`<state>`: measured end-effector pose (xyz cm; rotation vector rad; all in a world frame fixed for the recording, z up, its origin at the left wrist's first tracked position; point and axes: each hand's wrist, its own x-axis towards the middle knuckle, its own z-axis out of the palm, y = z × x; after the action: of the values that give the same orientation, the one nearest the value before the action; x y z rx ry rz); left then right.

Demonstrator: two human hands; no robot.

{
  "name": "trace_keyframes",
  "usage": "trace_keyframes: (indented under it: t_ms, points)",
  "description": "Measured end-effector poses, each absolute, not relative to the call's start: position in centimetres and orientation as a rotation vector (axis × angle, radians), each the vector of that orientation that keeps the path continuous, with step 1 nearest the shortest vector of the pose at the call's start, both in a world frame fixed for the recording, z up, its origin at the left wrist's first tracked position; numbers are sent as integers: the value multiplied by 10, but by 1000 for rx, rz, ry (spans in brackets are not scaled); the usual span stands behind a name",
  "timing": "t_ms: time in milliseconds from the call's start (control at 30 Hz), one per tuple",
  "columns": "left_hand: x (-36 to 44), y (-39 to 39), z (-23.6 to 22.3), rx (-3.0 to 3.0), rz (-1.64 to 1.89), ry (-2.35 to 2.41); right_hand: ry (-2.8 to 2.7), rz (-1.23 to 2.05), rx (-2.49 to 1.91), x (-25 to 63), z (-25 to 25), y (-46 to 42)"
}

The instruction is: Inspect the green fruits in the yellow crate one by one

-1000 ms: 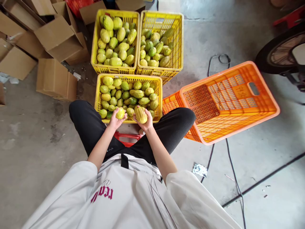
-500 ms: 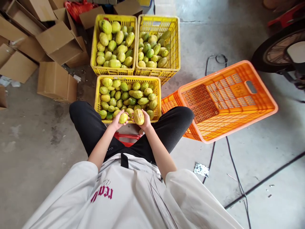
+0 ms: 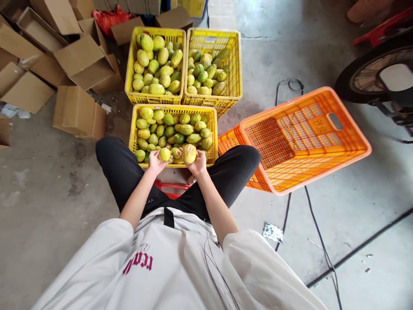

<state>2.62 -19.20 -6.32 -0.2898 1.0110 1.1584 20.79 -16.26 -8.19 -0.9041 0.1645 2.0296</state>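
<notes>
My left hand (image 3: 155, 162) is closed around a small yellow papaya (image 3: 164, 154), held above the near edge of the front yellow crate (image 3: 173, 106). Beside it, my right hand (image 3: 199, 163) grips a larger yellow papaya (image 3: 189, 153) with brownish marks, one end turned up towards me. The two fruits are a little apart. Below and beyond my hands, the front crate holds many green and yellow papayas (image 3: 183, 129).
Two more yellow crates of papayas, a left one (image 3: 127, 82) and a right one (image 3: 239, 64), stand behind. An orange crate (image 3: 309, 159) lies tilted at right. Cardboard boxes (image 3: 77, 112) crowd the left. Black cables (image 3: 314, 219) and a wheel (image 3: 345, 82) are at right.
Both papayas have been turned in my hands, so the larger one now shows its end. My hands have moved slightly apart. The view has shifted a little.
</notes>
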Motion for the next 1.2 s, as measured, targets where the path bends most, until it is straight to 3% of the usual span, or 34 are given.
trace_keyframes:
  t_ms: [300,700,1200]
  points:
    - [25,-193,-55,-317,1255,981,187,2015,-747,217,-66,-165]
    - [33,-195,-66,-114,1049,1104,-10,2122,-978,204,-76,-169]
    - [33,-195,-61,-223,1304,998,79,1993,-778,216,-63,-165]
